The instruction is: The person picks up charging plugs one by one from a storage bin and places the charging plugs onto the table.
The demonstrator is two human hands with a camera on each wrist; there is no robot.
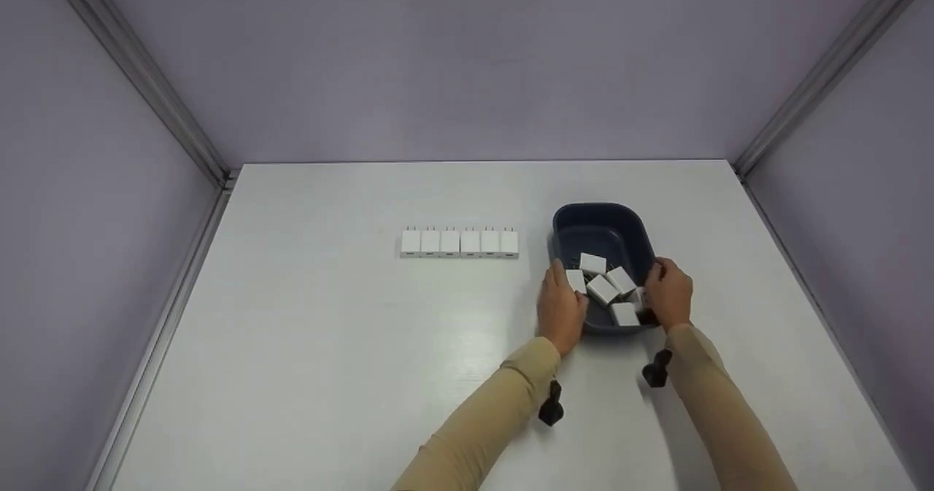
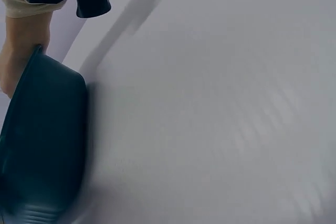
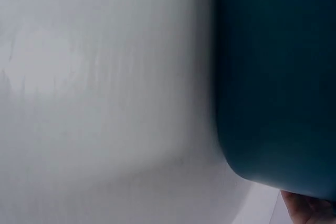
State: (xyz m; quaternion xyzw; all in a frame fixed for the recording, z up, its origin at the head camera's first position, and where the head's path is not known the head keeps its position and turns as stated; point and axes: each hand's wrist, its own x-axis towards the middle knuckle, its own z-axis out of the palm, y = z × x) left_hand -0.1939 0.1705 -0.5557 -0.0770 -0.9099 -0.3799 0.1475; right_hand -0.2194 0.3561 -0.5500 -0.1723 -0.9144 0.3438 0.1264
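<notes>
A dark blue plastic tub (image 1: 595,239) is on the right side of the white table, with several white charger plugs (image 1: 602,289) lying loose in its near half. My left hand (image 1: 562,308) grips the tub's left wall, thumb over the rim. At the right wall, my right hand (image 1: 669,292) holds the rim with curled fingers. In the left wrist view the tub's outer side (image 2: 50,129) fills the left edge, and in the right wrist view its wall (image 3: 278,77) covers the right part.
Left of the tub, several white charger plugs (image 1: 460,244) stand side by side in a straight row, metal pins pointing to the back. The white table (image 1: 314,330) is bounded by pale walls (image 1: 467,68) at the back and sides. Black wrist cameras hang beneath both sleeves.
</notes>
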